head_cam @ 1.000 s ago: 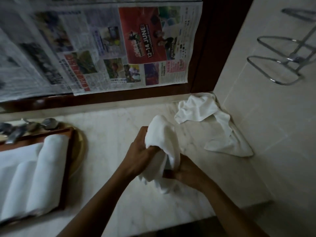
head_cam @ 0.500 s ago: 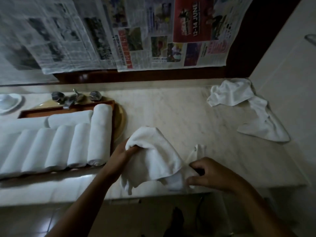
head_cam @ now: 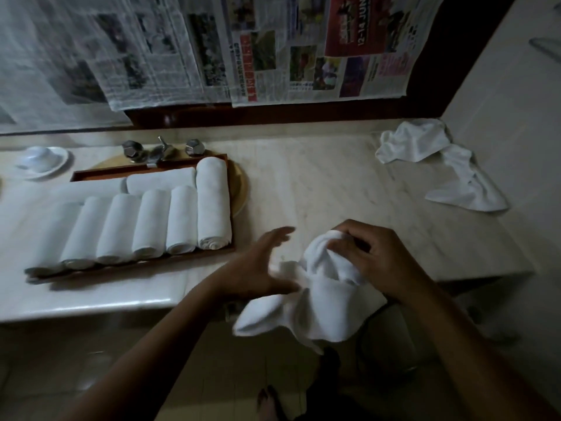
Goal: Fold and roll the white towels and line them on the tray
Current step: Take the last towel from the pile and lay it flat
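1. Fingers point(head_cam: 341, 243) of the right hand point(head_cam: 382, 262) are curled into the top of a bunched white cloth towel point(head_cam: 328, 308) and pinch a gathered fold of it. The thumb is hidden behind the cloth.
2. The left hand point(head_cam: 258, 268) has its fingers point(head_cam: 282, 235) spread and nearly straight, gripping nothing. It is blurred; its inner side seems to touch the towel's left edge, though I cannot be sure.
3. The bunched white cloth towel hangs over the front edge of the pale marble counter point(head_cam: 318, 183), right of the middle. Its lower corners dangle below that edge, in front of the dark floor.
4. A long brown wooden tray point(head_cam: 136, 266) lies toward the counter's left end, slanting from the front edge up toward the back. Its far right corner sits over a round gold-coloured basin point(head_cam: 240, 189).
5. A row of rolled white towels point(head_cam: 182, 220) fills the tray, side by side and touching, with their spiral ends toward the counter's front edge.
    - The rightmost roll is the longest and reaches the tray's back rim.
    - Behind the shorter rolls, another roll lies crosswise.
6. A heap of loose white towels point(head_cam: 419, 144) lies in the counter's back right corner, against the pale tiled wall point(head_cam: 516, 117). One tail of it trails toward the front.
7. A metal tap with two faceted knobs point(head_cam: 158, 151) stands at the back edge behind the tray.
8. A small white dish point(head_cam: 42, 161) sits near the back left of the counter.
9. Sheets of printed newspaper point(head_cam: 273, 56) hang above the back edge.
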Available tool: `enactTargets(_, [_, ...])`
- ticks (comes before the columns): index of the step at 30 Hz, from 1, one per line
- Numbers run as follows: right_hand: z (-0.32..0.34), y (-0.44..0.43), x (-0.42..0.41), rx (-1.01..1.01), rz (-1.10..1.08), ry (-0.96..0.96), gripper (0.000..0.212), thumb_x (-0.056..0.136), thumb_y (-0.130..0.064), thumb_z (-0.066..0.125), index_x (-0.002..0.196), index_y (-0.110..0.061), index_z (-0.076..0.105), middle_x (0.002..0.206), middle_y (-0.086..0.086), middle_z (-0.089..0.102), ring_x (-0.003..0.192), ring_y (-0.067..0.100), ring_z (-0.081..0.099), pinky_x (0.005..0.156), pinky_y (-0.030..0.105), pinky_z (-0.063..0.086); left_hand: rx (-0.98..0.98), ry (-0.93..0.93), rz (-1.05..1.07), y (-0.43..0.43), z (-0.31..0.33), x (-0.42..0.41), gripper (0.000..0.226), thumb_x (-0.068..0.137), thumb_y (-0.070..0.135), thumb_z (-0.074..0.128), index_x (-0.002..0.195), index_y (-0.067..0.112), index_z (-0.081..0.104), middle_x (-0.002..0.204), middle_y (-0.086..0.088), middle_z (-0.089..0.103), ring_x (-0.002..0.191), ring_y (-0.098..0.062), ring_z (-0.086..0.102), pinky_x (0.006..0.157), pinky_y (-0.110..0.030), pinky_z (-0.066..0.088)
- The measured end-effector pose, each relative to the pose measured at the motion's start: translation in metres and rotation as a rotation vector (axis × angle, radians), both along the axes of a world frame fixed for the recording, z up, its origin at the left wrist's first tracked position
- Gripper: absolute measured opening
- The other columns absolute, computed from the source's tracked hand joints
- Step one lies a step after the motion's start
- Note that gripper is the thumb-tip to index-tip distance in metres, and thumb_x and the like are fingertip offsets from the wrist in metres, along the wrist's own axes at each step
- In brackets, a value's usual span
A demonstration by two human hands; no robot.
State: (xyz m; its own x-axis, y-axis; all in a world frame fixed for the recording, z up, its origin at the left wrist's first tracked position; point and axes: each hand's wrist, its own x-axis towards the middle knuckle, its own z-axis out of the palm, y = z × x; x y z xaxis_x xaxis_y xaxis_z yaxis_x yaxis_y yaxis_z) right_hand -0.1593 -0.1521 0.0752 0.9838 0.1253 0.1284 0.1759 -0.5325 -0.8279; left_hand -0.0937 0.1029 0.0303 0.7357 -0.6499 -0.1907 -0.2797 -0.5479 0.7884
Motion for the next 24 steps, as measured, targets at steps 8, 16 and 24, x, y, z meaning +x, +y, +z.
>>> enactTargets(8, [0.018,0.015,-0.001,-0.254,0.05,0.255,0.027,0.08,-0.051,0.082,0.094,-0.036,0.064,0.083,-0.012,0.068,0.076,0.0,0.065,0.063,0.018,0.046,-0.292,-0.08,0.116,-0.014,0.028,-0.01,0.011,0.093,0.03,0.058,0.09,0.022,0.065,0.079,0.005,0.064,0.074,-0.011,0.061,0.066,-0.038,0.048])
enactTargets(16, [-0.005,-0.037,-0.013,-0.352,0.044,0.501,0.02,0.085,-0.046,0.079,0.076,-0.035,0.065,0.068,-0.025,0.067,0.065,-0.006,0.064,0.061,0.017,0.045,-0.452,0.11,0.407,0.029,0.016,-0.008,0.014,0.104,0.017,0.056,0.105,0.018,0.07,0.096,-0.003,0.072,0.094,-0.018,0.069,0.074,-0.032,0.056])
enactTargets(24, [0.001,-0.035,-0.013,0.13,-0.186,0.277,0.018,0.095,-0.035,0.07,0.112,-0.029,0.072,0.106,-0.006,0.077,0.1,0.017,0.072,0.095,0.054,0.057,-0.301,0.094,0.545,0.053,-0.015,-0.005,0.01,0.102,0.027,0.061,0.1,0.02,0.068,0.092,-0.005,0.071,0.091,-0.028,0.066,0.071,-0.043,0.052])
